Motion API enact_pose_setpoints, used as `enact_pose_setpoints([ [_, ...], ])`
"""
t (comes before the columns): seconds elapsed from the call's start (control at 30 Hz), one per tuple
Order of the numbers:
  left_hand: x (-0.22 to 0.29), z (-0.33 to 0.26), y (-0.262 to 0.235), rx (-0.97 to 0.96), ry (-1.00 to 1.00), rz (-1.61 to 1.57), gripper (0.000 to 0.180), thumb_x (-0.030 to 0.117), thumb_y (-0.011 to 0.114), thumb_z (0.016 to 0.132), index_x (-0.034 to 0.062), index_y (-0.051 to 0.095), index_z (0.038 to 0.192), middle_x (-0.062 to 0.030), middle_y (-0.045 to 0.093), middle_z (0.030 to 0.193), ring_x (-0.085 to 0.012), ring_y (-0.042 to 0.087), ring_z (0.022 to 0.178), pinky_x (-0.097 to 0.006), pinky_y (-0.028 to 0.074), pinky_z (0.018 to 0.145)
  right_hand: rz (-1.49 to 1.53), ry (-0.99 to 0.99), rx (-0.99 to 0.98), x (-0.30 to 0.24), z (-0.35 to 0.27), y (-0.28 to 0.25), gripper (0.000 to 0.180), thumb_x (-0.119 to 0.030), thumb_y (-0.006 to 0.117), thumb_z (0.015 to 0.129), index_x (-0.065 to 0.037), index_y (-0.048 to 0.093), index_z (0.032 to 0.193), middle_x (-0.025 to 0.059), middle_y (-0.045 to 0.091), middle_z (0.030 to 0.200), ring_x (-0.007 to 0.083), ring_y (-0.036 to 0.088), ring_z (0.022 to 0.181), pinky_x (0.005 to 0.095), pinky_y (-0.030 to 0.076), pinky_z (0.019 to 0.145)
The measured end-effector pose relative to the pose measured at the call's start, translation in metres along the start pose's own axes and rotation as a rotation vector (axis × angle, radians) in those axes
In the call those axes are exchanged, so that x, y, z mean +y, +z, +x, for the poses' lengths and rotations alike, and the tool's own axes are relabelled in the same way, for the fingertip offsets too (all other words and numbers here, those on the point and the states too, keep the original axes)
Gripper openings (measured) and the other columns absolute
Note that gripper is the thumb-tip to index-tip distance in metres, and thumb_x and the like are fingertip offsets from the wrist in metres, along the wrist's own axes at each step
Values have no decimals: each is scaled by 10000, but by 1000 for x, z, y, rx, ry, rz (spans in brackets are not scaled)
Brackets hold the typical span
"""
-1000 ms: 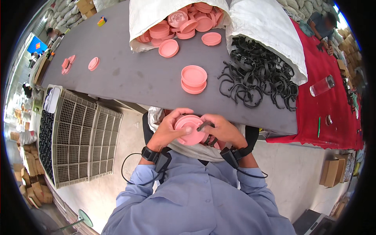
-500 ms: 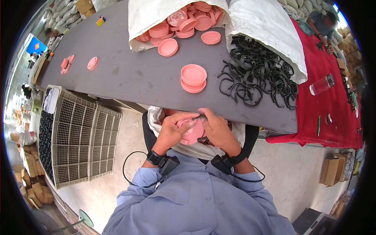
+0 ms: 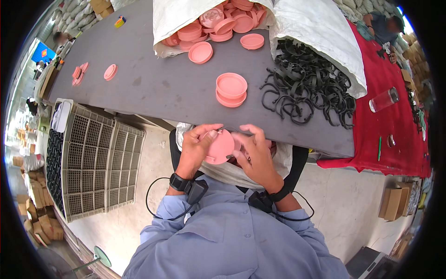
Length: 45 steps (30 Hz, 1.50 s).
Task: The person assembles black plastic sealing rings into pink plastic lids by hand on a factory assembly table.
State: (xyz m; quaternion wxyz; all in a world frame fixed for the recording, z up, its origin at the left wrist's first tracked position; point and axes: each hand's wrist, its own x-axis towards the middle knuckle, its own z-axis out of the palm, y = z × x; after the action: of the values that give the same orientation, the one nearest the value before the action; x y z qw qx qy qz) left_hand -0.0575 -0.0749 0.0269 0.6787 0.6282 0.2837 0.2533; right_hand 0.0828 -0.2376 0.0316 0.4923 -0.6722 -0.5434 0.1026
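My left hand [image 3: 191, 151] grips a round pink plastic lid [image 3: 220, 149] by its left edge, thumb on the flat face. The lid is tilted over my lap, just in front of the table edge. To its right is my right hand [image 3: 261, 162], fingers apart and a little blurred, with nothing seen in it. A dark strip shows at the lid's edge; whether it is a black handle fixed to the lid I cannot tell. Beneath my hands, an open white sack [image 3: 274, 174] with pink pieces in it is partly hidden.
Two stacked pink lids [image 3: 231, 86] lie on the grey table [image 3: 153, 88]. Behind them a white sack [image 3: 169, 23] spills pink lids. A pile of black curved handles [image 3: 309, 88] lies right, before another white sack [image 3: 325, 28]. Plastic crates [image 3: 95, 162] stand left; a red cloth [image 3: 376, 130] lies right.
My right hand has come away from the lid and its fingers have spread. My left hand has shifted slightly left and turned the lid's flat face up.
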Motion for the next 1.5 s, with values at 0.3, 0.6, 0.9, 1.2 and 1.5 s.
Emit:
enact_pose_setpoints([
  [0.3,-3,9,9,5,-125,-60,177,76,634,1033,18,736,1166,-44,747,1025,-106,689,884,-259,590,710,-159,-260,-48,-8,-8,14,231,-83,795,795,-50,675,990,88,630,1002,310,614,895,418,520,777],
  [0.6,5,5,18,73,-222,-52,181,109,572,1066,32,714,1149,-37,725,1037,-83,675,766,-224,562,488,-113,-220,24,-3,-1,24,177,-65,798,775,-51,674,900,94,618,921,302,598,830,418,503,719],
  [0.9,-58,-5,11,185,162,193,215,131,564,1071,39,670,1235,-51,705,1098,-97,676,848,-235,600,533,-138,-208,-58,23,-6,33,184,-54,753,816,-37,620,943,125,604,935,357,613,865,453,509,730],
  [1.2,-33,-40,21,260,160,82,319,25,650,988,34,656,1307,-72,701,1236,-167,647,1161,-306,546,991,712,506,6,26,-32,56,437,-27,824,829,-6,577,1188,78,665,1031,169,688,939,358,557,745],
  [1.5,-112,-26,34,47,97,159,464,-72,556,915,-4,650,1363,-127,663,1363,-258,626,1273,-364,453,1118,-38,195,-114,42,-56,64,504,56,720,755,12,543,1225,201,597,1140,395,670,874,458,557,724],
])
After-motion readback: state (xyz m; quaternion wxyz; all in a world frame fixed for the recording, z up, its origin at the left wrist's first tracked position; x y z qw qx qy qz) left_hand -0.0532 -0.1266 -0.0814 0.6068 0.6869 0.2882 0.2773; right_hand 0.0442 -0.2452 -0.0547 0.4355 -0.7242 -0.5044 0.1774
